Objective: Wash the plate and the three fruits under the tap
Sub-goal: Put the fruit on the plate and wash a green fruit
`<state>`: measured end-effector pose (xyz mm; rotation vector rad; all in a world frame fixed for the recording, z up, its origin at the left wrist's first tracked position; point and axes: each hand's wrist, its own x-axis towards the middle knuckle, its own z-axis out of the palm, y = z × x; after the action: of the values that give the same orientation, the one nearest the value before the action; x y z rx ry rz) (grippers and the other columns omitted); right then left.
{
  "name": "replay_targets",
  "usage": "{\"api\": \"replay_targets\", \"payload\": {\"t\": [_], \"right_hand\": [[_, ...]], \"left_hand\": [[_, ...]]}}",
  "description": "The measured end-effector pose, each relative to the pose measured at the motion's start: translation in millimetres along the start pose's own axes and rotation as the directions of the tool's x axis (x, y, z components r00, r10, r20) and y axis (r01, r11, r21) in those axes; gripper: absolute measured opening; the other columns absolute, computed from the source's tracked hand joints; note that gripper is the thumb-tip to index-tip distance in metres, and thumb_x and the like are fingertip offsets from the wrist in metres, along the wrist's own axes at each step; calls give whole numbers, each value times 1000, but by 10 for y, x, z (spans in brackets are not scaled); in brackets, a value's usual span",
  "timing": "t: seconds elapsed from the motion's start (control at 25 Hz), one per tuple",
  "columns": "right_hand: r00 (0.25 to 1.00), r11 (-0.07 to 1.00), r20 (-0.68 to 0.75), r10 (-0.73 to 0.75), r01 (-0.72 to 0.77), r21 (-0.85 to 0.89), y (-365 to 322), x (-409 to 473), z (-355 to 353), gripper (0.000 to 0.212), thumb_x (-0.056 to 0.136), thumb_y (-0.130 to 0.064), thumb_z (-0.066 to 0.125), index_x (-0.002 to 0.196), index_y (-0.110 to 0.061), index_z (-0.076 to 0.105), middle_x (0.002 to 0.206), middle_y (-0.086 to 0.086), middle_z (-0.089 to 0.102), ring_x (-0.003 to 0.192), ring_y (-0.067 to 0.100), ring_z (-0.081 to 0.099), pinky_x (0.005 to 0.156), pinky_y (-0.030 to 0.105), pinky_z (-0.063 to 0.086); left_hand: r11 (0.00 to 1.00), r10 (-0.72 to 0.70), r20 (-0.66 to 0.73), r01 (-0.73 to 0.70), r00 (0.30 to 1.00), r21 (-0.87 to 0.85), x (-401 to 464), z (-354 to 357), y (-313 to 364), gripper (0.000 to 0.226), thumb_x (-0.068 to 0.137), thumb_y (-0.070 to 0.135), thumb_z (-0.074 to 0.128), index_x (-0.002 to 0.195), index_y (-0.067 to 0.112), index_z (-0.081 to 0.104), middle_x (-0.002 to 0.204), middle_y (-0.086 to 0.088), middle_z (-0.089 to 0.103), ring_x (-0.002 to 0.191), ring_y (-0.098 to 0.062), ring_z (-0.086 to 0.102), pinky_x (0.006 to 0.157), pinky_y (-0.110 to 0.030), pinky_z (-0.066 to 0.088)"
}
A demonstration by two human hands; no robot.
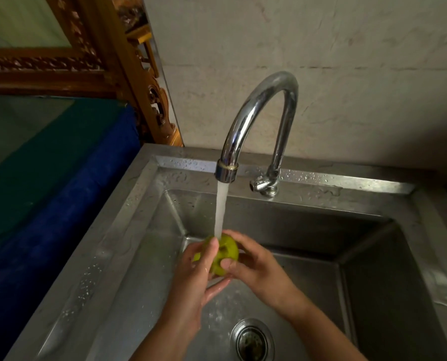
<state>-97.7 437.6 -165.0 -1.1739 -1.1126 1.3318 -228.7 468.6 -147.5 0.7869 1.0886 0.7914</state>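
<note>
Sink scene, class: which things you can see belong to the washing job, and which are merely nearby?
Belong to the job:
green fruit, held by left hand and right hand
tap, running
sink

Merely nearby:
carved wooden frame
blue cloth
drain strainer

1. The tap (259, 121) arches over the basin at 12 o'clock, its water stream (221, 209) falling onto the green fruit (227, 252).
2. The sink (373, 282) lies open at 3 o'clock, steel walls bounding it.
3. The drain (251, 340) sits at 6 o'clock between the forearms.
</note>
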Motion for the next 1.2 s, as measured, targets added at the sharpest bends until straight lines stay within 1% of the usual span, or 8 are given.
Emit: {"api": "replay_targets", "payload": {"t": [0.28,0.4,0.48,0.6,0.8,0.92,1.04,1.2], "right_hand": [[995,991,-91,-26,38,132,-71,57,77,39,80,-15,59,118,-16,55,108,7,65,100,16,63,87,27,53],[992,966,-83,97,-73,248,-175,91,125,35,82,-32,50,107,-8,59,93,12,68,84,23,69,74,28,59],[981,968,-71,179,-162,193,-256,121,132,29,88,-36,44,97,-13,60,83,11,69,72,23,70,64,26,60],[967,968,-60,248,-244,58,-319,183,91,31,91,-40,43,95,-15,60,79,12,69,68,30,71,64,35,60],[970,968,113,214,-226,108,-231,99,94,57,85,-20,62,135,-30,36,117,7,55,83,17,70,71,31,59],[992,991,39,120,-122,57,-207,85,38,58,80,-7,66,127,-32,45,118,6,51,77,17,70,65,26,59],[992,990,32,120,-122,74,-284,117,-16,37,80,-23,64,117,-17,59,90,8,63,60,14,65,58,24,57],[955,956,-88,282,-287,-52,-324,134,9,64,74,-63,43,90,-4,62,71,20,66,49,22,62,46,29,55]], "left_hand": [[983,-43,-69,30,997,-182,91,30,-3,32,91,37,44,111,18,60,100,-11,69,76,-14,72,53,-21,55],[989,87,-132,-71,987,127,103,-4,51,34,92,35,43,115,17,60,92,-6,67,66,-8,68,53,-21,53],[922,205,-13,-189,979,337,96,-86,106,36,88,40,42,122,36,54,106,6,62,80,-5,69,63,-22,56],[935,127,229,-194,965,296,33,-168,190,49,77,44,51,124,52,46,124,14,55,106,-9,64,80,-35,58],[991,28,86,-39,996,128,76,-134,289,20,80,29,60,100,27,63,97,-8,71,74,-16,73,60,-30,58],[985,-56,87,41,995,166,91,-97,325,17,85,32,56,96,18,59,89,-8,69,60,-11,69,49,-21,52],[980,-43,160,10,986,200,51,-146,349,34,84,37,54,114,21,57,102,-11,69,77,-16,68,53,-22,52],[975,-33,243,-23,969,221,13,-184,324,46,71,39,62,116,39,56,112,-1,67,89,-14,70,60,-23,54]]}}
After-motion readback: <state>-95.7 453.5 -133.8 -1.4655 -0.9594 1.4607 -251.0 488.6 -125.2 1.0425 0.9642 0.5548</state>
